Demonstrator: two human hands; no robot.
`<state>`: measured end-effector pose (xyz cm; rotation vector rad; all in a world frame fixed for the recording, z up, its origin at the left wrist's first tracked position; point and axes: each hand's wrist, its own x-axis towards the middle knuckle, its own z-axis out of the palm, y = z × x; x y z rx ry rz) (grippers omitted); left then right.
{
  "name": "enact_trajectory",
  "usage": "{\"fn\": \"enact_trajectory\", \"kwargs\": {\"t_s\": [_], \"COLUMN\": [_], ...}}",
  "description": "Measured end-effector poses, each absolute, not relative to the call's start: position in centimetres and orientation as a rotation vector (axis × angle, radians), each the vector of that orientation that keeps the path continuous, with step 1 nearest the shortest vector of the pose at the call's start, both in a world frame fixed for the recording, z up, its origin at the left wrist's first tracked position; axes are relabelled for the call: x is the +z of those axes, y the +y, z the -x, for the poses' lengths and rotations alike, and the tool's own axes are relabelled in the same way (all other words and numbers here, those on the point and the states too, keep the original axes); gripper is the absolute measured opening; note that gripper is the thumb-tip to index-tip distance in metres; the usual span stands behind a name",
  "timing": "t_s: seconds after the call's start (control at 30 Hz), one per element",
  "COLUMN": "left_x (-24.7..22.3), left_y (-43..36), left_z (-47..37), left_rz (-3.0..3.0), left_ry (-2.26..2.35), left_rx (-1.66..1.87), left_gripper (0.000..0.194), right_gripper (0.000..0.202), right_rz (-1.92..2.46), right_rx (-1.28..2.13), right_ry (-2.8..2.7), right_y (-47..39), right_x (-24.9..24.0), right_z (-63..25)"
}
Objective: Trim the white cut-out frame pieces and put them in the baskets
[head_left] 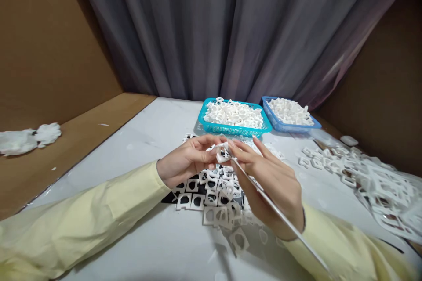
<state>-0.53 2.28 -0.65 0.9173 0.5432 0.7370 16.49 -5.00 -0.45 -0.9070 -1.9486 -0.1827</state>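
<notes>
My left hand (187,158) pinches a small white plastic frame (223,154) between thumb and fingers. In my right hand (270,180) is a long thin metal rod (280,215); its tip meets the frame near my fingertips, and the rod slants down to the lower right. Below both hands, a pile of white square frames with round openings (198,202) lies spread on the table, partly over a dark sheet. One loose frame (239,240) sits at the pile's near edge.
Behind my hands stands a teal basket (231,131) heaped with white pieces, beside a blue basket (293,128) of similar pieces. More white frames and clear plastic (379,184) lie at right. White crumpled material (29,138) is at far left, before a grey curtain.
</notes>
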Motion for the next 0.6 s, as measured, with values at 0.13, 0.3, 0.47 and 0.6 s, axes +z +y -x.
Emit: {"fn": "enact_trajectory", "kwargs": {"t_s": [0.13, 0.3, 0.47, 0.6], "left_x": [-1.1, -0.7, 0.0, 0.1], "left_y": [2.5, 2.5, 2.0, 1.6], "left_z": [0.4, 0.4, 0.5, 0.6], "left_rz": [-0.881, -0.951, -1.112, -1.226], "left_ry": [0.553, 0.594, 0.710, 0.749], "left_rx": [0.725, 0.718, 0.755, 0.740], "left_gripper": [0.020, 0.015, 0.011, 0.013], "right_gripper": [0.017, 0.016, 0.015, 0.015], "right_rz": [0.909, 0.896, 0.876, 0.871], "right_rx": [-0.121, -0.172, -0.237, -0.312], "right_ry": [-1.960, -2.004, -2.055, -2.108], "right_y": [-4.7, -4.6, -4.2, -3.5], "right_x": [-0.4, 0.0, -0.1, 0.3], "right_z": [-16.6, -16.7, -16.8, -17.6]}}
